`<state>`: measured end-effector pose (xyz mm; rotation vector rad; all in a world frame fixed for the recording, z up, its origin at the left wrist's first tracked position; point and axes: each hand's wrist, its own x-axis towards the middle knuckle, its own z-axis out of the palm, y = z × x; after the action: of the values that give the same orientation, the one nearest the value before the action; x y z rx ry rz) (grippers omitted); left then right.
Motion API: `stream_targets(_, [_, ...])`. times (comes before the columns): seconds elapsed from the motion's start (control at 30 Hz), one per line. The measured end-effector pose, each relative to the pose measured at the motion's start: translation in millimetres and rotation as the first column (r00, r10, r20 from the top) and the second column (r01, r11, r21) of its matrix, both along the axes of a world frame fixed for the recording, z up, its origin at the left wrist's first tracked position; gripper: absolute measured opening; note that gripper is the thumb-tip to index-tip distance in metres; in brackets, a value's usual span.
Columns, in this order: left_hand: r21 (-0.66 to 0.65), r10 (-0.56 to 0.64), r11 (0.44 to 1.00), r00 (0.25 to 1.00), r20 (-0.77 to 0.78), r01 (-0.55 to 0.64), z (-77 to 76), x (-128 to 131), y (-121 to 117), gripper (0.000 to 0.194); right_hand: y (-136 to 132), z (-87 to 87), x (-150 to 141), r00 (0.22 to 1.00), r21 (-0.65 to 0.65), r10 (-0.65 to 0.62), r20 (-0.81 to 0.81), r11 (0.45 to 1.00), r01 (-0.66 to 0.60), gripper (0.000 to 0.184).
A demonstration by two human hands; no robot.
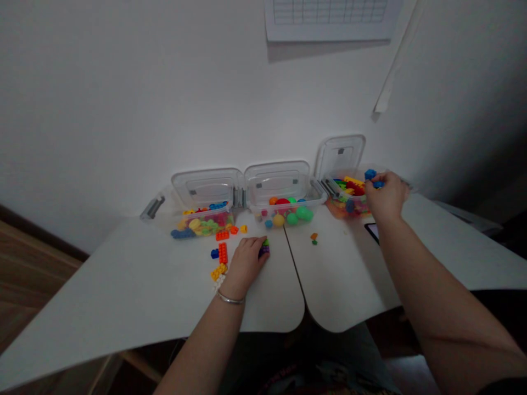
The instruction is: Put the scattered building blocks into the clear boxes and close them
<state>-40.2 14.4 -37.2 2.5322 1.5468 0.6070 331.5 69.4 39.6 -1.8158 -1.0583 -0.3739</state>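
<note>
My left hand (244, 262) rests on the table with its fingers curled round a purple toy brick (264, 250) and a green one on top of it, partly hidden. Over the right-hand clear box (348, 213), my right hand (387, 197) pinches a small blue toy piece (370, 174). Yellow, red and green pieces fill that box. Left of my left hand lie red bricks (223, 253), a blue brick (214, 253), a yellow brick (219, 271) and a white piece (219, 282) close to my wrist.
A middle box (263, 211) holds coloured balls; a left box (206, 225) holds mixed pieces. All three lids lean against the wall. Small orange and green pieces (314, 238) lie right of the table gap (294, 260). A phone (371, 231) is partly under my right forearm.
</note>
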Motion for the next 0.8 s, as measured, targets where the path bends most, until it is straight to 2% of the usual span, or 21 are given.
stream_targets(0.07, [0.0, -0.001, 1.0, 1.0, 0.013, 0.001, 0.0, 0.2, -0.3, 0.044, 3.7, -8.8, 5.5, 0.996, -0.102, -0.09, 0.027, 0.991, 0.092, 0.018])
stream_targets(0.17, [0.004, -0.001, 1.0, 1.0, 0.031, 0.001, 0.6, 0.4, -1.0, 0.043, 6.5, -24.0, 7.7, 0.997, -0.168, -0.077, 0.011, 0.983, 0.078, 0.027])
stream_targets(0.27, [0.0, 0.001, 1.0, 0.999, 0.037, -0.001, 0.5, 0.3, -1.0, 0.042, 7.6, -33.9, 8.5, 1.0, -0.106, -0.01, 0.025, 0.994, 0.013, 0.03])
stream_targets(0.4, [0.021, -0.004, 1.0, 0.999, 0.043, 0.003, -1.4, 0.3, 0.4, 0.039, 1.7, -32.2, -0.7, 0.997, 0.018, 0.063, 0.05, 0.998, -0.064, 0.027])
stream_targets(0.5, [0.019, 0.006, 1.0, 0.999, 0.042, -0.007, -1.8, 0.7, 0.6, 0.038, -14.1, -27.3, -27.2, 0.969, 0.139, 0.219, 0.114, 0.962, -0.234, 0.024])
stream_targets(0.57, [0.01, 0.007, 1.0, 0.999, 0.044, -0.008, -1.0, 1.1, 0.2, 0.038, -29.2, -27.9, -54.4, 0.917, 0.18, 0.367, 0.158, 0.902, -0.392, 0.022])
stream_targets(0.63, [0.007, 0.004, 1.0, 0.999, 0.05, -0.004, -0.1, 1.3, -0.3, 0.038, -44.5, -32.8, -85.9, 0.822, 0.149, 0.545, 0.165, 0.81, -0.567, 0.019])
stream_targets(0.7, [0.008, -0.001, 1.0, 0.998, 0.056, 0.001, 0.3, 1.1, -0.3, 0.039, -56.7, -40.4, -117.7, 0.629, -0.023, 0.767, 0.128, 0.636, -0.771, 0.02])
stream_targets(0.73, [0.009, -0.003, 1.0, 0.998, 0.059, 0.003, 0.2, 0.9, -0.1, 0.04, -60.9, -44.5, -132.7, 0.552, -0.116, 0.827, 0.105, 0.562, -0.819, 0.019])
stream_targets(0.8, [0.009, -0.011, 1.0, 0.997, 0.07, 0.01, -0.6, 0.3, 0.6, 0.042, -65.2, -51.8, -158.8, 0.469, -0.301, 0.88, 0.076, 0.469, -0.83, 0.022])
